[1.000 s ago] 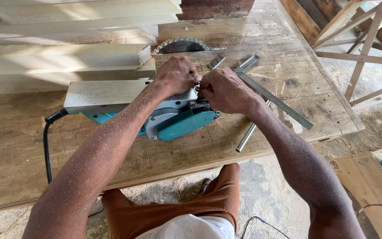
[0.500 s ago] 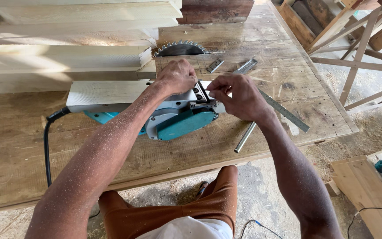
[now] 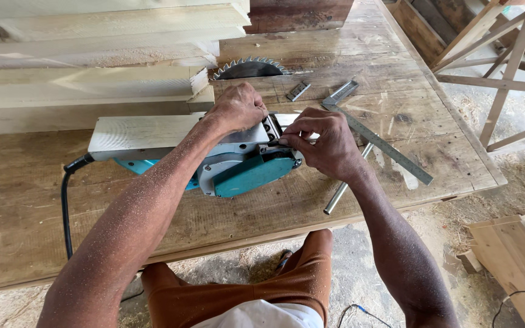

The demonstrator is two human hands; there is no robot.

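1. Teal and grey, an electric hand planer point(image 3: 238, 167) lies upside down on the rough wooden workbench point(image 3: 396, 73), its flat metal sole turned up and its cutter drum near the right end exposed.
2. The left hand point(image 3: 238, 108) rests palm-down on the far side of the planer's sole, fingers curled over the edge — closed on the tool's body, pressing it to the bench.
3. The right hand point(image 3: 329, 146) sits just beside the drum, thumb and forefinger pinched together on a small dark part at the drum's near end; what the part is cannot be told, as it is too small.
4. A pale wooden plank point(image 3: 141, 130) lies along the planer's rear half, and a black power cord point(image 3: 65, 206) leaves the tool's left end and drops over the bench's near edge.
5. Behind the left hand, a toothed circular saw blade point(image 3: 247, 68) shows partly from under a stack of light timber boards point(image 3: 92, 54).
6. To the right of the hands lie a metal square point(image 3: 384, 143) with a long ruled arm, a short flat metal piece point(image 3: 299, 91) near its head, and a round steel rod point(image 3: 344, 188) that runs under the right wrist toward the bench edge.
7. Both forearms are dusted with fine sawdust — the person wears rust-coloured trousers point(image 3: 262, 285), seen below the bench.
8. Sawdust covers the floor point(image 3: 505, 188); at the right stand bare wooden frames point(image 3: 505, 54).
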